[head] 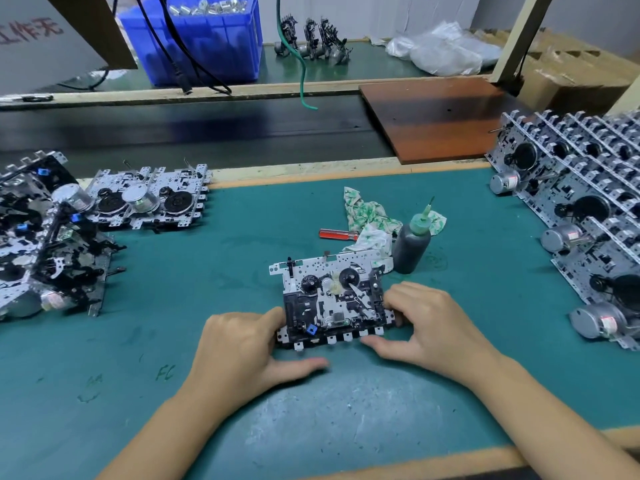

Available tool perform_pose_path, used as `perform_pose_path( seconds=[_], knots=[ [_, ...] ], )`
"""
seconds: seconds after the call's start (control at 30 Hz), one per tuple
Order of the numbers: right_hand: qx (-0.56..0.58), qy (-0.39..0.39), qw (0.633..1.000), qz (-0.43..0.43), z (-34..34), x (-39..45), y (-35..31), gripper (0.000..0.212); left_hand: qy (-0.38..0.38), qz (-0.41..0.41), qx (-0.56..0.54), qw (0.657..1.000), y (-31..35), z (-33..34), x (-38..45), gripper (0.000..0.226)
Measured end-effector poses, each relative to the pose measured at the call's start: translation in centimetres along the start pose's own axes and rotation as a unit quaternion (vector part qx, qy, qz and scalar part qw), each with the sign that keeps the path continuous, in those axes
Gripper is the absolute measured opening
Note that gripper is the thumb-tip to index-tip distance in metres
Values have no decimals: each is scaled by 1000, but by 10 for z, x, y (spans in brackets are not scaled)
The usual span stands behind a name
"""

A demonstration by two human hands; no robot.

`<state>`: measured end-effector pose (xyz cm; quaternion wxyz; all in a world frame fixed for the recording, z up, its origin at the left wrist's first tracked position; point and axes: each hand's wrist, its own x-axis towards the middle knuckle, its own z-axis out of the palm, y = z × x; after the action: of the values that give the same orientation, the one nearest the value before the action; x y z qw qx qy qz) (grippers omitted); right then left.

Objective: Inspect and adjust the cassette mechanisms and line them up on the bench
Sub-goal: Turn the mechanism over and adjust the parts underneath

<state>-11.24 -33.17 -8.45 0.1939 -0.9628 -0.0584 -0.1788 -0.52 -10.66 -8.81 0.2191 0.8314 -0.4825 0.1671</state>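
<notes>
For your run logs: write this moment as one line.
both hands grip mechanism | on green mat | bottle behind

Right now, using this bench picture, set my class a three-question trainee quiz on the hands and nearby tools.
1. True or false: both hands grip the metal cassette mechanism lying on the green bench mat.
2. Which tool lies beside the patterned cloth? A red-handled screwdriver; B pliers; C a hammer.
3. Fill in: the dark squeeze bottle has a ____ nozzle.

Key: 1 true, left hand and right hand; 2 A; 3 green.
</notes>
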Motion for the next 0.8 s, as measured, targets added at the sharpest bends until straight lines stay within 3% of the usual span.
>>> perform_pose_path(
  seconds=[0.13, 0.27, 0.37, 0.47, 0.63, 0.8],
  knots=[
    [-21, 10, 1000, 6, -1, 2, -3, 40, -32, -21, -6, 999, 1, -2, 0, 71],
    [10, 12, 1000, 20, -3, 3, -6, 42, 7, -44, -11, 999, 1, -4, 2, 74],
    [87, 35, 995, 45, -2, 6, -14, 44, 66, -56, -39, 996, 0, -7, 4, 71],
    [188, 56, 977, 84, 0, 9, -23, 32, 88, -65, -84, 990, -2, -13, 5, 77],
    [330, 59, 930, 153, -3, 13, -34, 36, 151, -36, -182, 971, -1, -18, 2, 49],
    [375, 63, 908, 178, 2, 23, -46, 51, 207, -142, -256, 934, 0, -14, 0, 57]
  ],
)
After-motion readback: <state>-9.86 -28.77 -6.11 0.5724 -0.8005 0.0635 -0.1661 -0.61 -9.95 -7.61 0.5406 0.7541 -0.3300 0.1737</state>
